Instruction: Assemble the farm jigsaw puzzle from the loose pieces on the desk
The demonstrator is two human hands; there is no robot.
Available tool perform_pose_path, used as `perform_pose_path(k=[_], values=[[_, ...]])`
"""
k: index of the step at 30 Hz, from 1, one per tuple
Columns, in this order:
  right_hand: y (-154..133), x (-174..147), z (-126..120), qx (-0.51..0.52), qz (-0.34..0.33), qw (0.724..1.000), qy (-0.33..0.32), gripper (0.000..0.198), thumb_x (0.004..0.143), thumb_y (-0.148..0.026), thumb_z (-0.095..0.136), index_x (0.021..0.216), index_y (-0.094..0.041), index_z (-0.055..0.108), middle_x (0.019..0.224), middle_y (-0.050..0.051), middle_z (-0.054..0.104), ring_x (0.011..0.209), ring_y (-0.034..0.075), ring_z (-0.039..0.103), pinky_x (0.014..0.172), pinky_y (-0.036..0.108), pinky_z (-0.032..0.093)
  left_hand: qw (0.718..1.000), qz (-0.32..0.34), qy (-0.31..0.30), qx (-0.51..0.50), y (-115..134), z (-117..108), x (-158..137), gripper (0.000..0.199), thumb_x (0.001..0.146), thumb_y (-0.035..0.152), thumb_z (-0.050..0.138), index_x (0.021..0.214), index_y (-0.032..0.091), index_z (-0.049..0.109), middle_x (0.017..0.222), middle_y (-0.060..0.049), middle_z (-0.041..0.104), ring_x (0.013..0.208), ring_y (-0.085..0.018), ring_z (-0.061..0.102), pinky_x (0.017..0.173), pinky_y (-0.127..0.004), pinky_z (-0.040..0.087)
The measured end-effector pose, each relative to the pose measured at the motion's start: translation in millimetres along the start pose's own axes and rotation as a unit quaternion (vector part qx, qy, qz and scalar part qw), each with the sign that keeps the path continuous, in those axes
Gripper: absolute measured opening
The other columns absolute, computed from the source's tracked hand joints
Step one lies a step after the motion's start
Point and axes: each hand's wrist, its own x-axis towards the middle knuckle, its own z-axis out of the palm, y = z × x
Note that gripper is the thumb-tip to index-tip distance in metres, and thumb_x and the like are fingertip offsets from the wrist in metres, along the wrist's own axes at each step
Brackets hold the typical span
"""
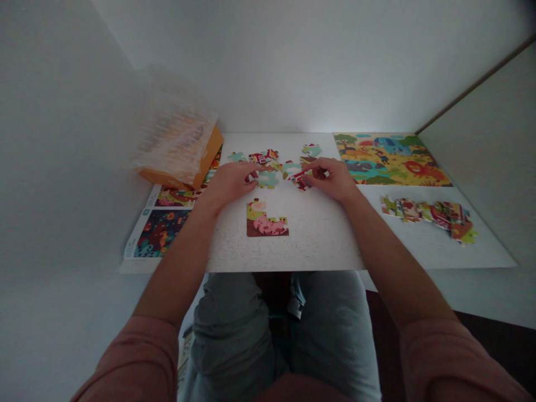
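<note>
Loose jigsaw puzzle pieces lie in a cluster on the white table between my two hands. My left hand (235, 181) rests at the left of the cluster, its curved thumb and index finger apart beside a pale blue puzzle piece (268, 179). At the right, the thumb and index finger of my right hand (334, 178) are on a red and white puzzle piece (297, 180), which looks slightly tilted. Closer to me lies a joined corner section (270, 226) with a pink pig on it. Behind the hands are a red piece (263, 157) and a pale piece (312, 149).
An orange box (209, 159) in clear plastic stands at the left, on printed picture sheets (161, 231). A yellow animal picture (389, 159) lies at the back right. More puzzle pieces (431, 215) are heaped in front of it. Walls border the white table (318, 245).
</note>
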Motion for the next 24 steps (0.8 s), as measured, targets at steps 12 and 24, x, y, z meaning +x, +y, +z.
perform_pose_path(k=[12, 24], values=[[-0.7, -0.7, -1.1, 0.002, 0.014, 1.000, 0.007, 0.033, 0.099, -0.068, 0.099, 0.104, -0.036, 0.092, 0.080, 0.002, 0.078, 0.069, 0.026, 0.064, 0.070, 0.047, 0.054, 0.997, -0.008, 0.075, -0.026, 0.8, 1.7, -0.4, 0.051, 0.103, 0.022, 0.083, 0.152, 0.028, 0.094, 0.131, -0.008, 0.096, 0.104, -0.027, 0.084, 0.112, -0.041, 0.066], [-5.6, 1.3, -0.7, 0.005, 0.014, 1.000, 0.008, 0.033, 0.098, -0.068, 0.096, 0.103, -0.037, 0.090, 0.078, 0.001, 0.075, 0.068, 0.025, 0.060, 0.070, 0.046, 0.051, 0.996, -0.012, 0.074, -0.042, -4.3, 3.4, 1.4, 0.056, 0.107, 0.024, 0.084, 0.162, 0.029, 0.091, 0.133, -0.007, 0.097, 0.101, -0.025, 0.083, 0.108, -0.039, 0.065]])
